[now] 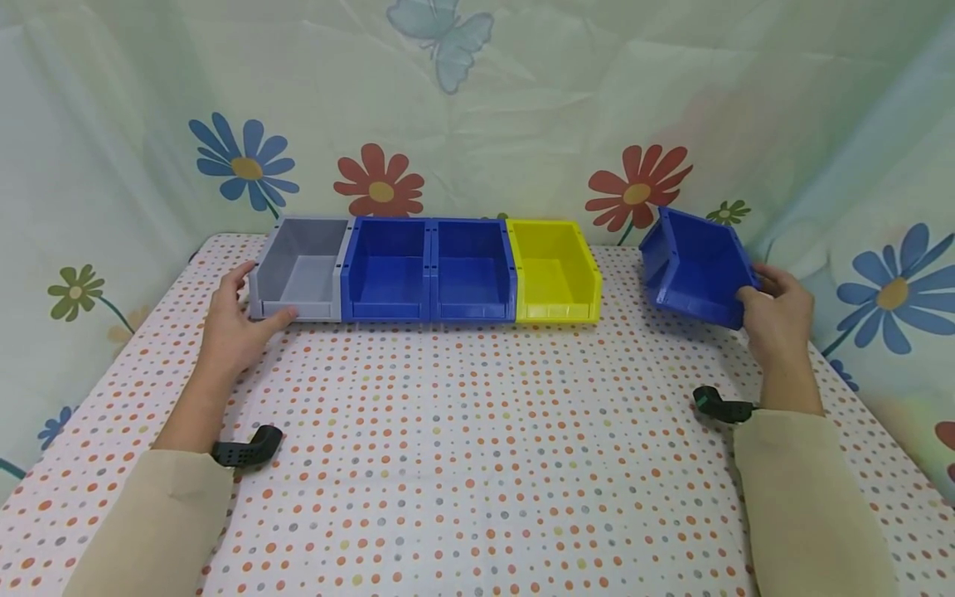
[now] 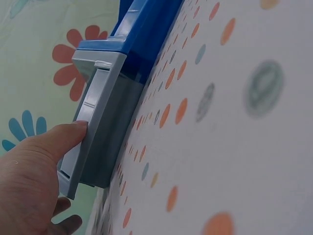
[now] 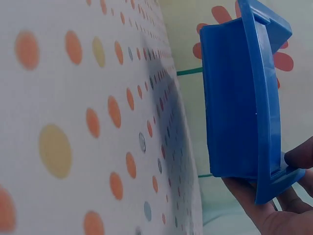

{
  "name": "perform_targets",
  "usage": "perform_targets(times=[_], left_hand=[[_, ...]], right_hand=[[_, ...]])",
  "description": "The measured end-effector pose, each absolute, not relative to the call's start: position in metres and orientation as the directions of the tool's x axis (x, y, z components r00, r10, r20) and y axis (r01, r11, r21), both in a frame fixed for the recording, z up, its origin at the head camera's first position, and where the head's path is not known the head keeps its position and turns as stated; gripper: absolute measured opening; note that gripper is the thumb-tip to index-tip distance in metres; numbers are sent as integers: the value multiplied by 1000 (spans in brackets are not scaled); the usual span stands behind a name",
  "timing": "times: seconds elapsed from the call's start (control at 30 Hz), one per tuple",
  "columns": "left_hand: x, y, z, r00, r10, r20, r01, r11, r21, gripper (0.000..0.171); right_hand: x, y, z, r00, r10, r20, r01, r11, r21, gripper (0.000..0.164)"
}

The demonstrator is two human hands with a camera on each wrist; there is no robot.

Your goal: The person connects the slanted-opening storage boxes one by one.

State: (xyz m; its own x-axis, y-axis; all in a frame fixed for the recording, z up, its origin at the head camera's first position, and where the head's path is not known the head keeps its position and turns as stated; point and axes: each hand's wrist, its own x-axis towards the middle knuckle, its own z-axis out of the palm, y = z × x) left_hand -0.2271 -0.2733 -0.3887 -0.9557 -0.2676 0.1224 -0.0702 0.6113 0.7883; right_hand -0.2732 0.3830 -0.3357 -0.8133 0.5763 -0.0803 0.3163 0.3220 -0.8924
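Note:
At the left end of a row of bins, my left hand (image 1: 237,327) holds the grey storage bin (image 1: 302,278), thumb on its front lip and fingers at its left side. Two blue bins (image 1: 391,286) and a yellow bin (image 1: 558,282) stand against it to the right, side by side. Apart from the row, my right hand (image 1: 779,319) grips another blue bin (image 3: 234,98) by its right side. That bin is tilted and raised off the cloth, with a shadow below it in the right wrist view. Its right-hand fingers are partly hidden behind the wall.
A dotted cloth (image 1: 477,464) covers the table, whose back edge meets a hanging flowered curtain (image 1: 515,124). A gap of tabletop separates the yellow bin from the held blue bin. Black camera straps (image 1: 249,448) are on both wrists.

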Motion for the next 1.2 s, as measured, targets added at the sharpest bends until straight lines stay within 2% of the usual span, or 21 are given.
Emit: perform_targets(times=[0.8,1.2], left_hand=[[-230,-272,-387,-956,-259,140,-52,617,785,96],[-227,-274,-390,-955,-266,132,-66,622,780,96]], right_hand=[[-278,346,-322,-860,510,-29,185,259,-948,56],[-286,323,-324,-877,477,66,115,339,-934,56]])
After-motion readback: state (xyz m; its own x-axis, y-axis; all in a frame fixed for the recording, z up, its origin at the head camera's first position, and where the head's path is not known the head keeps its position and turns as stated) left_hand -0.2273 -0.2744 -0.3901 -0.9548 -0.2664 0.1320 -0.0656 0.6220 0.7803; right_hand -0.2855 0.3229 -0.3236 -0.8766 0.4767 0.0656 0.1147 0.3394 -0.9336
